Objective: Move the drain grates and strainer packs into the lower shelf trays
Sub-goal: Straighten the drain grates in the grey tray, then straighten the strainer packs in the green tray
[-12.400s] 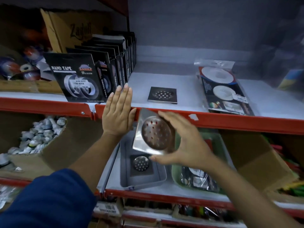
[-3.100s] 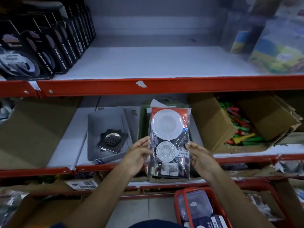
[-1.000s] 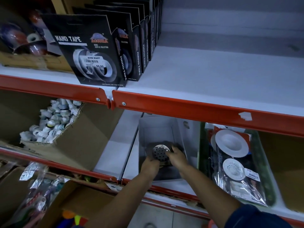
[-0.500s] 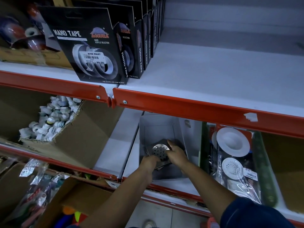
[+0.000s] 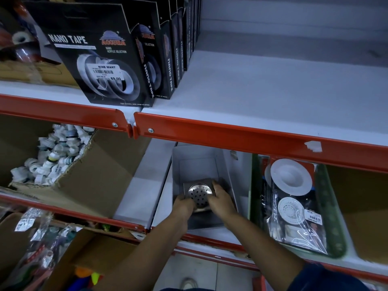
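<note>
I saw both hands down in the grey tray (image 5: 194, 162) on the lower shelf. My left hand (image 5: 184, 203) curled its fingers on the left edge of the shiny drain grate (image 5: 199, 193). My right hand (image 5: 220, 199) curled on its right edge. The grate sat tilted inside the tray between them. Just beside it, the green tray (image 5: 333, 208) held the strainer pack (image 5: 294, 198), lying flat. Black tape boxes (image 5: 98, 57) stood on the white shelf (image 5: 273, 89) above.
</note>
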`<state>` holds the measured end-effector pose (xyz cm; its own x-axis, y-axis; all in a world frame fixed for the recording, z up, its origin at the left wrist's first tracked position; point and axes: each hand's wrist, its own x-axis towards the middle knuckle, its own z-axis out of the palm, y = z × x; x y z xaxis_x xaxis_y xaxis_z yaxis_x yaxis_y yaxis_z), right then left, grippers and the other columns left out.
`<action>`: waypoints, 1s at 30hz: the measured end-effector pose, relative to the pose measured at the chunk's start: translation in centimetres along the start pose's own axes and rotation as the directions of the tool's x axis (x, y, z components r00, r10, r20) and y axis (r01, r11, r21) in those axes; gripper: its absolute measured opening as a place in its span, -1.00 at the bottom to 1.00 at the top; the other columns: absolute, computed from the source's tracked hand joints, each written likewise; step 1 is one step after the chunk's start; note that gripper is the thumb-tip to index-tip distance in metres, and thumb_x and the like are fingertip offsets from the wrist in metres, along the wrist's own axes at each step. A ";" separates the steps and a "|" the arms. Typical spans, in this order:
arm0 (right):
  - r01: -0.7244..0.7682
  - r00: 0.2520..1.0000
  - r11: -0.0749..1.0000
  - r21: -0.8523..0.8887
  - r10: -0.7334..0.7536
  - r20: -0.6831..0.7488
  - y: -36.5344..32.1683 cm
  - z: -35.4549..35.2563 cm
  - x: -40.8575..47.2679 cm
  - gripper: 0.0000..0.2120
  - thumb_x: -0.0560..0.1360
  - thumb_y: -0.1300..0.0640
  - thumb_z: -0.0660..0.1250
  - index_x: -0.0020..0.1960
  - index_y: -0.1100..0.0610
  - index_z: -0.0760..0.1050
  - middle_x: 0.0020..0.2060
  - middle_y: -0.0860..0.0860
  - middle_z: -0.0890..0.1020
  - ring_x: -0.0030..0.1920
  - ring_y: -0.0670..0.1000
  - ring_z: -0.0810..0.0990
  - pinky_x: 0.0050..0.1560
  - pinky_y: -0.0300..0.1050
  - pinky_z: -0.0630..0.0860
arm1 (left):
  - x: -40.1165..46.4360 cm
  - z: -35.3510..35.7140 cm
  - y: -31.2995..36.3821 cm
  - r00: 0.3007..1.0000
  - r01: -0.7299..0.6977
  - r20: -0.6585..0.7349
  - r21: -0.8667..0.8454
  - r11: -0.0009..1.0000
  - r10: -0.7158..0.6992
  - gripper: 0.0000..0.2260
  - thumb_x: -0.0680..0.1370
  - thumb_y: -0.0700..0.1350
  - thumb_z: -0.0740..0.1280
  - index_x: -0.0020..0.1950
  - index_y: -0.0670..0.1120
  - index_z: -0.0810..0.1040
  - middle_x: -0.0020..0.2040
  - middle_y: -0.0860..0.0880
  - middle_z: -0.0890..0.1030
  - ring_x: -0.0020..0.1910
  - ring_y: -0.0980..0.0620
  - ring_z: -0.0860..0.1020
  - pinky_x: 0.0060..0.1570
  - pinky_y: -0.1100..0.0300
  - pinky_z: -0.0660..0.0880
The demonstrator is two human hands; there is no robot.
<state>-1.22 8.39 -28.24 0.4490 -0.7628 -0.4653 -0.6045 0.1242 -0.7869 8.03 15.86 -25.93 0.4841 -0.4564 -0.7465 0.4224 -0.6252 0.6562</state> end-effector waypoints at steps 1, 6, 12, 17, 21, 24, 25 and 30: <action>-0.006 1.000 1.000 -0.003 0.006 0.009 -0.1 0.0 0.1 -0.37 0.51 0.26 0.16 0.54 0.06 0.08 0.42 0.12 0.38 0.36 0.13 0.40 0.30 -0.07 0.38 | 0.1 0.0 0.0 1.000 0.001 -0.001 0.003 1.000 -0.001 -0.49 0.49 -0.44 0.17 0.45 -0.26 0.29 0.34 -0.26 0.46 0.29 -0.19 0.44 0.05 0.15 0.43; -0.066 0.998 0.991 0.117 0.065 0.009 -0.3 -0.1 0.5 -0.37 0.50 0.27 0.16 0.53 0.02 0.11 0.38 0.12 0.44 0.29 0.12 0.47 0.27 -0.02 0.45 | 0.2 0.1 0.4 1.000 -0.010 0.023 0.002 1.000 0.010 -0.52 0.47 -0.45 0.17 0.38 -0.25 0.37 0.28 -0.24 0.53 0.27 -0.17 0.48 0.26 0.05 0.44; -0.108 0.994 0.945 0.310 0.101 0.039 0.1 0.2 0.5 -0.36 0.44 0.27 0.17 0.50 -0.02 0.19 0.41 0.09 0.41 0.34 0.14 0.42 0.31 0.16 0.44 | 0.6 -0.3 0.2 0.998 -0.059 0.026 0.002 0.998 0.059 -0.57 0.45 -0.45 0.17 0.31 -0.26 0.43 0.21 -0.25 0.57 0.22 -0.19 0.52 0.21 0.04 0.48; -0.117 0.993 0.949 0.293 0.102 0.067 -0.2 -0.2 0.1 -0.36 0.47 0.24 0.19 0.52 -0.02 0.14 0.40 0.08 0.41 0.31 0.13 0.45 0.28 0.13 0.47 | -0.2 0.0 -0.1 0.995 -0.102 0.004 0.032 0.994 0.102 -0.58 0.48 -0.40 0.18 0.32 -0.19 0.43 0.22 -0.20 0.56 0.22 -0.15 0.50 0.21 0.05 0.46; 0.038 0.999 0.972 0.230 -0.038 -0.005 -0.8 -1.9 -2.2 -0.44 0.55 0.14 0.24 0.51 0.02 0.18 0.39 -0.07 0.35 0.36 -0.01 0.37 0.30 -0.12 0.34 | -2.1 1.2 -0.2 0.959 -0.282 0.019 0.069 0.957 0.282 -0.55 0.50 -0.34 0.19 0.37 -0.09 0.40 0.21 -0.11 0.56 0.20 -0.09 0.52 0.27 0.01 0.46; 0.293 0.944 0.948 0.121 -0.267 -0.192 -0.4 -4.6 -5.2 -0.49 0.57 0.19 0.24 0.49 0.06 0.22 0.34 -0.12 0.35 0.35 -0.12 0.33 0.33 -0.22 0.26 | -4.1 3.3 -0.4 0.872 -0.489 0.112 0.228 0.842 0.477 -0.50 0.54 -0.26 0.20 0.47 0.03 0.30 0.26 0.10 0.45 0.18 0.08 0.47 0.19 0.21 0.40; 0.359 0.903 0.931 0.063 -0.329 -0.277 0.0 -5.7 -6.3 -0.52 0.57 0.22 0.24 0.47 0.10 0.26 0.34 -0.12 0.36 0.35 -0.13 0.33 0.36 -0.23 0.25 | -4.8 4.3 -0.5 0.822 -0.569 0.165 0.267 0.778 0.545 -0.49 0.56 -0.25 0.20 0.49 0.02 0.26 0.28 0.12 0.41 0.24 0.09 0.44 0.23 0.26 0.34; 0.325 0.749 0.918 -0.228 -0.397 -0.530 5.0 -12.3 -10.1 -0.54 0.60 0.20 0.19 0.48 0.17 0.23 0.44 0.03 0.33 0.46 -0.02 0.22 0.45 -0.07 0.17 | -7.1 10.7 -2.7 0.534 -0.837 0.489 0.423 0.348 0.690 -0.49 0.64 -0.06 0.13 0.57 -0.04 0.07 0.59 0.04 0.01 0.56 0.09 -0.03 0.46 0.24 0.06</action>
<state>-16.92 8.93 -22.46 0.2273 -0.9572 0.1790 -0.5590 -0.2788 -0.7809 -4.72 13.98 -23.60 0.1749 -0.9846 0.0003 -0.5820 -0.1031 0.8066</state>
